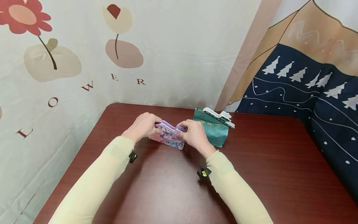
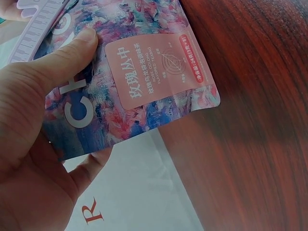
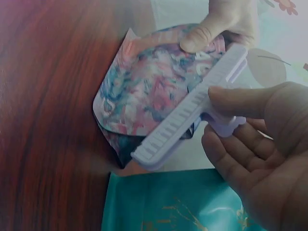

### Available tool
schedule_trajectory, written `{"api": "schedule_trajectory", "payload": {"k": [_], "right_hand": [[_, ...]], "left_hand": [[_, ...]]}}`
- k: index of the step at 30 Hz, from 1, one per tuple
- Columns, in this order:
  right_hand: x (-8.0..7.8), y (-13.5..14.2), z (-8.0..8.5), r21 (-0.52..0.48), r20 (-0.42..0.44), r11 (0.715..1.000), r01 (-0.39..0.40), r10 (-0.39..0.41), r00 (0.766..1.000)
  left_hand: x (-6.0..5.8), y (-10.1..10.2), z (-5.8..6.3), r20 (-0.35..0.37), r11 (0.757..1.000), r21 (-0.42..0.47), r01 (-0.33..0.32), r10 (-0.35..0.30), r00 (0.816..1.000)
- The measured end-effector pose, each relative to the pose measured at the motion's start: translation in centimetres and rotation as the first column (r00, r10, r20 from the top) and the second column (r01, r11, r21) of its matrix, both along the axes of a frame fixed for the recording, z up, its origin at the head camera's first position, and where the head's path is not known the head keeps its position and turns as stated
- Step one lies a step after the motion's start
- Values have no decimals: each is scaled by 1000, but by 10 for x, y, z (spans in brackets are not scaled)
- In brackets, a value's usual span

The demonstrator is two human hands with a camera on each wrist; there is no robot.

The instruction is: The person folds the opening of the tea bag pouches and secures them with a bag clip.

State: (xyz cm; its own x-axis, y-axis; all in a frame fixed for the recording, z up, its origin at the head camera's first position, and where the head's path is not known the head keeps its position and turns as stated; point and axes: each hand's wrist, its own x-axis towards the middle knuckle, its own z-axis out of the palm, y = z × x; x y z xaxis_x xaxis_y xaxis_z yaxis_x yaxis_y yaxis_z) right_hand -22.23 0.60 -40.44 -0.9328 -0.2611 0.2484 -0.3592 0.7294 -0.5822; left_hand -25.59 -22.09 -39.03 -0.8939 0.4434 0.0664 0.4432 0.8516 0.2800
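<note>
A pink and blue patterned tea bag pouch (image 1: 169, 138) stands near the table's far side; its pink label (image 2: 154, 72) shows in the left wrist view. My left hand (image 1: 143, 126) pinches the pouch near its upper corner, thumb on the printed front and fingers behind. Along the pouch's top edge lies a light purple sealing clip (image 3: 175, 120), ridged along its long bar. My right hand (image 1: 195, 133) pinches the clip's handle between thumb and fingers. In the right wrist view the clip crosses the pouch's top at a slant.
Just right of my right hand stands a green pouch (image 1: 213, 132) with gold lettering. A white clip (image 1: 218, 115) with a dark toothed edge sits across its top. The brown table (image 1: 156, 193) meets printed cloth hangings (image 1: 179, 77) at the back.
</note>
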Motion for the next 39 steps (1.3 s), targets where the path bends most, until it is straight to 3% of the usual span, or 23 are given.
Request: {"api": "schedule_trajectory", "payload": {"k": [16,39], "right_hand": [[2,1,-3,-68,-59,997,23,-27,998],[4,-1,-1,-56,16,998,-4,5,1000]], "left_hand": [[0,2,4,-4,1000,-7,1,-1,1000],[2,0,0,15,999,23,-30,29,999]]}}
